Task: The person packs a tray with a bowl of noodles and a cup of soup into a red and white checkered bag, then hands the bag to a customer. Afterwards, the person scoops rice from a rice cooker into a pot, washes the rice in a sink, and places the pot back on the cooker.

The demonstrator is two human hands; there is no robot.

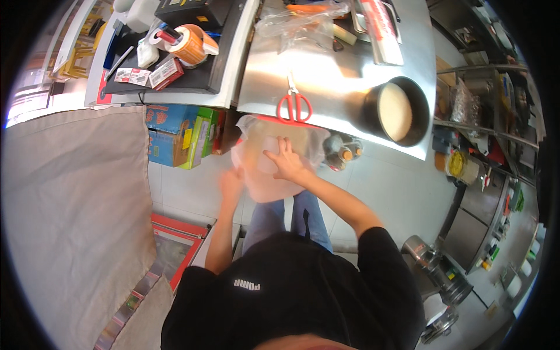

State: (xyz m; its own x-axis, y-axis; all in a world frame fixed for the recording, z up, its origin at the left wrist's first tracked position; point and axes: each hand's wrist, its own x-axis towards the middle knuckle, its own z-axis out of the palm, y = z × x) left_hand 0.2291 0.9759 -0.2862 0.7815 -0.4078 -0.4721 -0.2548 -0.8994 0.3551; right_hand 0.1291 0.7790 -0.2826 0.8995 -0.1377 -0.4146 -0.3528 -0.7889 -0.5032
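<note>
A translucent white plastic sack (280, 183) with red parts near its rim lies gaping before me, against the counter's front edge and above my legs. My right hand (286, 162) is over the mouth of the sack with its fingers spread. A whitish, blurred shape (266, 154) shows beside its thumb; what it is, I cannot tell. My left hand (232, 181) is motion-blurred at the left side of the sack, and its grip is unclear. On the counter just beyond lie red-handled scissors (294, 107). To their right, a dark round pot (418, 111) contains a pale mass like uncooked rice.
The stainless steel counter (262, 85) carries plastic bags (302, 26) and a long printed box (380, 33). Left of it, a label roll (190, 46) and small boxes (166, 74) sit on a black surface. Bottles (343, 151) stand below; a beige cloth (78, 197) hangs left.
</note>
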